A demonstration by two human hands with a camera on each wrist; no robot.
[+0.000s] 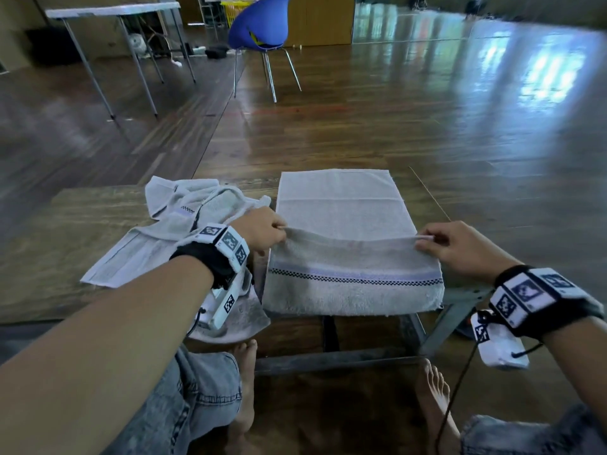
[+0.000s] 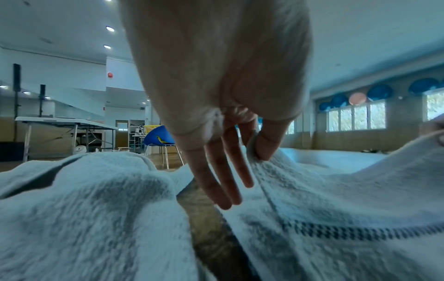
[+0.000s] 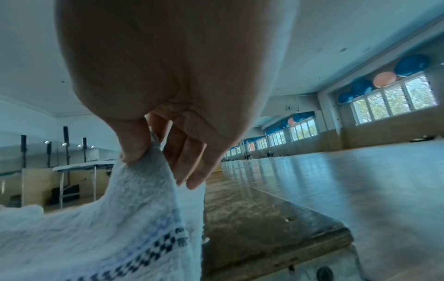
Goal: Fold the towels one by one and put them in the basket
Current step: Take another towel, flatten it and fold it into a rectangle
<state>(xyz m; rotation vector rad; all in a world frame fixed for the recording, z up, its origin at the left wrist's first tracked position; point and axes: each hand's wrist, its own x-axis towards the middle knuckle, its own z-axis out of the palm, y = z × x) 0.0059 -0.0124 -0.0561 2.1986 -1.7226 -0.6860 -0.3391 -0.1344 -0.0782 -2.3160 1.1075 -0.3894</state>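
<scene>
A pale grey towel (image 1: 345, 208) with a checkered band lies flat on a low wooden table (image 1: 82, 231), its near end lifted and doubled toward the far end. My left hand (image 1: 266, 229) pinches the lifted edge's left corner between thumb and forefinger (image 2: 266, 144); the other fingers hang straight. My right hand (image 1: 460, 244) pinches the right corner (image 3: 141, 146) the same way. The towel (image 2: 336, 199) sags between both hands; its checkered band (image 3: 153, 252) shows near the wrist. No basket near me is in view.
A crumpled pile of similar towels (image 1: 184, 224) lies left of the flat one. A blue chair (image 1: 259, 27) and a folding table (image 1: 111, 14) stand on the wooden floor beyond. My bare feet (image 1: 244, 382) are under the table's metal frame.
</scene>
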